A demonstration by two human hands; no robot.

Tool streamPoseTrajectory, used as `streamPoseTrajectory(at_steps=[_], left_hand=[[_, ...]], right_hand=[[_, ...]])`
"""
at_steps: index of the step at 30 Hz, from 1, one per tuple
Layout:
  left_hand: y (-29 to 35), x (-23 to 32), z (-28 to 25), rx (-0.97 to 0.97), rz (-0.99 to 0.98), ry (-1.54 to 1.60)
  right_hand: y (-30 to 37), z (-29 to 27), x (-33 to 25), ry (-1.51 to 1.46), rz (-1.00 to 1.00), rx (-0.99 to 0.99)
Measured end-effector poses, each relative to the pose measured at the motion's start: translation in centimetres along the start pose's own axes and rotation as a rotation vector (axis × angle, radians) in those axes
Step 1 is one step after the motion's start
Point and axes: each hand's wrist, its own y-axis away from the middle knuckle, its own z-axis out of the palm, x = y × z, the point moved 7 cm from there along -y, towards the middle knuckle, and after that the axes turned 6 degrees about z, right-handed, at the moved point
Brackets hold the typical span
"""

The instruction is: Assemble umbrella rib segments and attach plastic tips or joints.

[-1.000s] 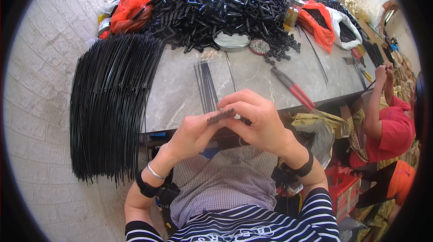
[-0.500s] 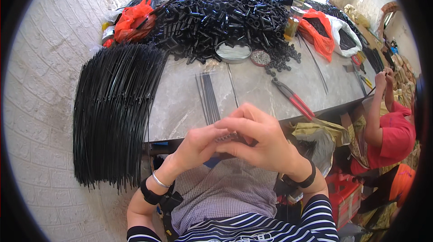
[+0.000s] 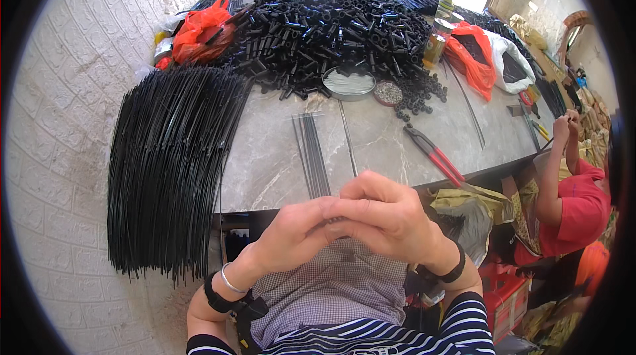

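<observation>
My left hand (image 3: 291, 232) and my right hand (image 3: 394, 219) meet in front of my lap, just off the table's near edge. Fingers of both are bent and pressed together at the tips. A small dark, ridged piece shows in the gap between them; mostly covered, it cannot be told by kind. Just beyond the hands, several thin dark rods (image 3: 310, 156) lie side by side on the grey marbled table (image 3: 258, 163). Red-handled pliers (image 3: 434, 154) rest farther right.
A thick bundle of black rods (image 3: 175, 169) overhangs the left edge. Black tubular parts (image 3: 331, 30) are heaped at the back, before a round tin of pale sticks (image 3: 349, 83) and a small red-rimmed dish (image 3: 388, 93). A co-worker in red (image 3: 576, 202) works at right; others sit across.
My hands have come down slightly, and their fingers have closed more tightly together, covering more of the small piece. The whole view has shifted a little.
</observation>
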Motion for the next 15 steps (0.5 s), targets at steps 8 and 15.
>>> streamPoseTrajectory(at_steps=[8, 15], left_hand=[[0.7, -1.7, -0.2, -0.050, 0.048, -0.101], [-0.5, -1.0, 0.0, -0.027, 0.092, 0.057]], right_hand=[[-1.0, -0.1, 0.6, -0.260, 0.005, -0.214], [-7.4, -6.5, 18.8, 0.149, 0.328, 0.115]])
